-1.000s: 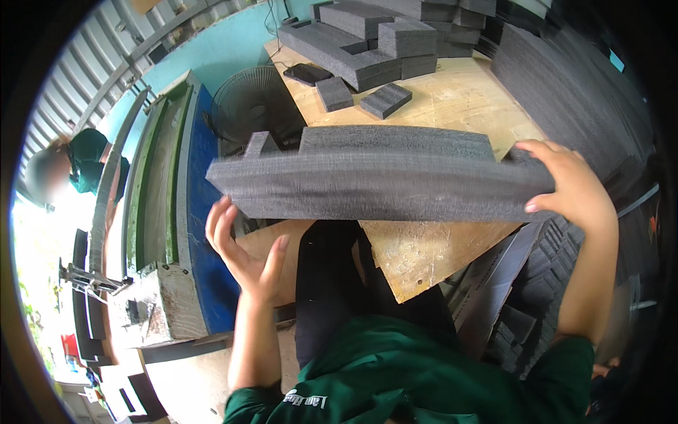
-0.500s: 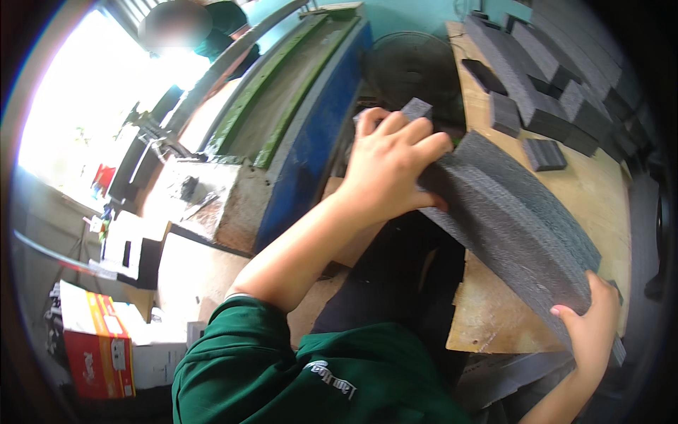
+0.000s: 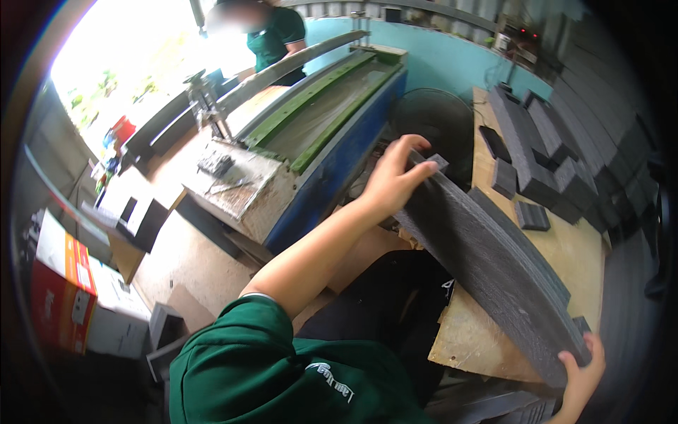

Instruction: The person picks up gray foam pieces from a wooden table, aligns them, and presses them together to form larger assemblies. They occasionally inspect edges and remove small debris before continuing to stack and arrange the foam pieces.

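A long dark grey board (image 3: pixel 487 272), which looks like foam, slants over the wooden table from its far left to its near right corner. My left hand (image 3: pixel 397 177) is closed round its far end, fingers over the top edge. At the near end my right hand (image 3: pixel 585 367) pinches the board, thumb on the broad face and fingers behind. The board is tipped on edge, its broad face toward me. Just behind it lies another long grey strip (image 3: pixel 533 256), partly hidden. A small dark block (image 3: pixel 532 215) lies beyond that strip.
Dark grey foam pieces (image 3: pixel 526 155) are stacked at the far right of the wooden table (image 3: pixel 466 332). A round fan (image 3: pixel 432 127) stands behind. To the left is a blue trough-like machine (image 3: pixel 304 205) with green rails. Another person (image 3: pixel 275 42) is at the far left.
The view has shifted, and the table appears lower and more to the left. The board has tilted so its broad face shows more. Both hands keep their hold at its ends.
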A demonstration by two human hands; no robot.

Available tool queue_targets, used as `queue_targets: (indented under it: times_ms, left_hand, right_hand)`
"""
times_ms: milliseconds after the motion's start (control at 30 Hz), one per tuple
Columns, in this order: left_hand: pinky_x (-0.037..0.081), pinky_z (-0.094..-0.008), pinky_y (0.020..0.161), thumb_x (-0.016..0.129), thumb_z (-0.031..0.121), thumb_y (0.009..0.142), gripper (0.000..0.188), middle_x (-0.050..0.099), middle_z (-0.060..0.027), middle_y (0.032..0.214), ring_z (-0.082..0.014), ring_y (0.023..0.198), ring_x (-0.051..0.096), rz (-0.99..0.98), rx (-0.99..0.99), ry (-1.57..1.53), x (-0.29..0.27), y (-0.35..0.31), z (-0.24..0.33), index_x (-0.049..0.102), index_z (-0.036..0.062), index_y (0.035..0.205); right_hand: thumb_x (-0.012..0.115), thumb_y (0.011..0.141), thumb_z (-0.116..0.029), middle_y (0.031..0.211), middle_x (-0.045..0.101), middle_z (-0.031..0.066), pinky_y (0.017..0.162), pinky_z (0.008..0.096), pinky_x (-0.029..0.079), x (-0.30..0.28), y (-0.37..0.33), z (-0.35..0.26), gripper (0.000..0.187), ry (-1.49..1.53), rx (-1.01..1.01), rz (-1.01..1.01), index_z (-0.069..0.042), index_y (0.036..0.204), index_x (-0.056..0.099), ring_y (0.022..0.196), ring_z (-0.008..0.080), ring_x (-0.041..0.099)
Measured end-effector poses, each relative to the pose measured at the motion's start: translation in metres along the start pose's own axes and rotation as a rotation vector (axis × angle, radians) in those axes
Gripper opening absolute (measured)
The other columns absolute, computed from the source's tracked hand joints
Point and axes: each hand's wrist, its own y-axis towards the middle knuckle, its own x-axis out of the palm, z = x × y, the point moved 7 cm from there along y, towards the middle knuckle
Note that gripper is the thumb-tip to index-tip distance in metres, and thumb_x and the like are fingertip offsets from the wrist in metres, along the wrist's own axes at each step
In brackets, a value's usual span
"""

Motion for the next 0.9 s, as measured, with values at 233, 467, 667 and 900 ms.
queue_targets:
  times_ms: [233,467,667,900]
  left_hand:
    - [0.043,-0.0364,0.067,0.058,0.022,0.083,0.028,0.048,-0.0121,0.079,-0.0214,0.069,0.050,0.371,0.021,-0.173,0.020,-0.034,-0.030,0.053,0.0058,0.106]
    - [0.043,-0.0375,0.072,0.057,0.030,0.090,0.034,0.048,-0.0099,0.081,-0.0211,0.076,0.051,0.351,-0.013,-0.089,0.028,-0.027,-0.027,0.053,0.0044,0.111]
    - [0.043,-0.0395,0.105,0.066,0.031,0.098,0.054,0.058,-0.0126,0.126,-0.0258,0.118,0.056,0.315,0.116,-0.262,0.018,-0.053,-0.031,0.049,0.0076,0.144]
    - [0.040,-0.0447,0.117,0.077,0.040,0.096,0.099,0.051,-0.0233,0.151,-0.0329,0.139,0.052,0.093,-0.309,-0.422,0.044,-0.146,-0.088,0.017,0.0089,0.169]
  right_hand:
    - [0.097,0.070,-0.022,0.104,0.074,0.0197,0.087,0.0477,0.055,0.000,-0.016,0.017,0.070,-0.108,-0.325,0.103,0.004,0.129,0.069,0.094,0.0361,0.070]
    - [0.096,0.076,-0.028,0.109,0.075,0.0227,0.089,0.0472,0.056,-0.005,-0.016,-0.003,0.073,-0.208,-0.276,0.096,0.003,0.135,0.067,0.097,0.0404,0.071]
    - [0.096,0.075,-0.028,0.113,0.074,0.0248,0.094,0.0502,0.054,-0.005,-0.046,0.011,0.054,-0.108,-0.130,0.118,0.002,0.112,0.071,0.102,0.0423,0.070]
    - [0.097,0.074,-0.029,0.109,0.073,0.0264,0.095,0.0521,0.053,-0.008,-0.092,-0.007,0.040,-0.290,-0.096,0.302,0.000,0.095,0.076,0.099,0.0398,0.070]
